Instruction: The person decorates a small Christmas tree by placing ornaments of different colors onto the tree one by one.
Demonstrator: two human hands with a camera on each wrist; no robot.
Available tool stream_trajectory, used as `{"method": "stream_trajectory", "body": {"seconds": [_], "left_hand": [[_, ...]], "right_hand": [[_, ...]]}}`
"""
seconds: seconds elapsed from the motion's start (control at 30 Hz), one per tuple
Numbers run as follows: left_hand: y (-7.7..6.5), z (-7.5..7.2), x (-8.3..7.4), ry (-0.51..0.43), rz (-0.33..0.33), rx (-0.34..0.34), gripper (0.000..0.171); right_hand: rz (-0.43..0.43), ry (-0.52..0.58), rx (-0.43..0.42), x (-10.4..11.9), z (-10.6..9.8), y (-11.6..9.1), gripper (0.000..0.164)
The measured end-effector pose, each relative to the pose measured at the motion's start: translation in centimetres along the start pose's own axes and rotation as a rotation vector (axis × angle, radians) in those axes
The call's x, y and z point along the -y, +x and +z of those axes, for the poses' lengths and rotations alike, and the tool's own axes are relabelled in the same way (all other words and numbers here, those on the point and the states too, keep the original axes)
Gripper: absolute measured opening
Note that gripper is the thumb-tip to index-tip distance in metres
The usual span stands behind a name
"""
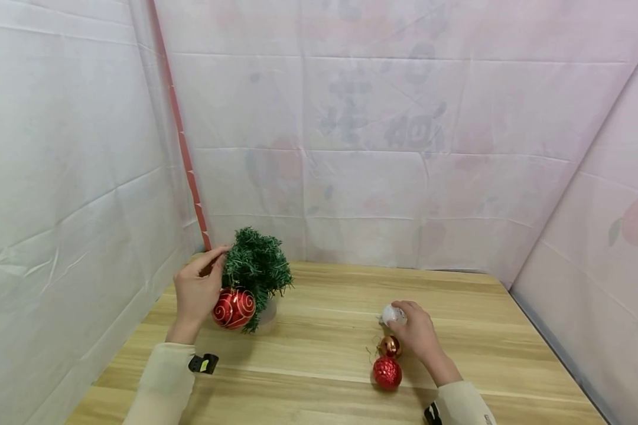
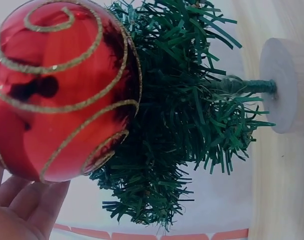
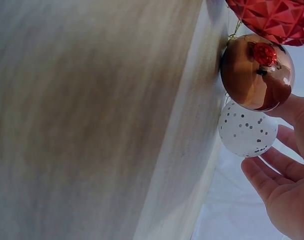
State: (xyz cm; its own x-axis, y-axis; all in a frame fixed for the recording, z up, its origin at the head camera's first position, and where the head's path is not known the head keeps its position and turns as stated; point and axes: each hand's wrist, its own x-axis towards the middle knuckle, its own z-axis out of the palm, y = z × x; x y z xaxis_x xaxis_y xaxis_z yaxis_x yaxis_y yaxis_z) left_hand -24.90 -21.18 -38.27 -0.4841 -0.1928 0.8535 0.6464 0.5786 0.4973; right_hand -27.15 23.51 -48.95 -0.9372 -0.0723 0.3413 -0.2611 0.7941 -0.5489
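A small artificial Christmas tree (image 1: 257,260) stands at the left of the table on a pale round base (image 2: 284,85). From its near left side hangs a red ball ornament with gold glitter swirls (image 1: 234,308). My left hand (image 1: 198,292) pinches the tree's left edge between thumb and fingers, just above that ball; the ball hides the fingertips in the left wrist view. Toward the right, my right hand (image 1: 417,330) grips a white speckled ball ornament (image 3: 247,130), thumb on one side and fingers on the other. The ball is at the tabletop.
Beside the white ball lie a shiny copper ball ornament (image 1: 390,346) and a red faceted ball ornament (image 1: 387,373), in a row toward me. The wooden table (image 1: 319,354) is bounded by white fabric walls (image 1: 361,177) behind and at both sides.
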Motion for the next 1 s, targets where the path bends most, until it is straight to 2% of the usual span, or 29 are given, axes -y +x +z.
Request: {"method": "stream_trajectory", "body": {"seconds": [0.4, 0.7, 1.0], "left_hand": [[-0.1, -0.2, -0.1, 0.003, -0.01, -0.004, 0.025], [-0.2, -0.1, -0.3, -0.012, -0.006, -0.008, 0.027], [-0.1, -0.1, -1.0, 0.014, 0.009, -0.029, 0.026]], "right_hand": [[-0.022, 0.034, -0.028, 0.2, -0.2, 0.2, 0.043], [-0.122, 0.04, -0.109, 1.1, -0.4, 0.4, 0.042], [-0.202, 0.048, -0.164, 3.3, -0.9, 0.6, 0.042]]}}
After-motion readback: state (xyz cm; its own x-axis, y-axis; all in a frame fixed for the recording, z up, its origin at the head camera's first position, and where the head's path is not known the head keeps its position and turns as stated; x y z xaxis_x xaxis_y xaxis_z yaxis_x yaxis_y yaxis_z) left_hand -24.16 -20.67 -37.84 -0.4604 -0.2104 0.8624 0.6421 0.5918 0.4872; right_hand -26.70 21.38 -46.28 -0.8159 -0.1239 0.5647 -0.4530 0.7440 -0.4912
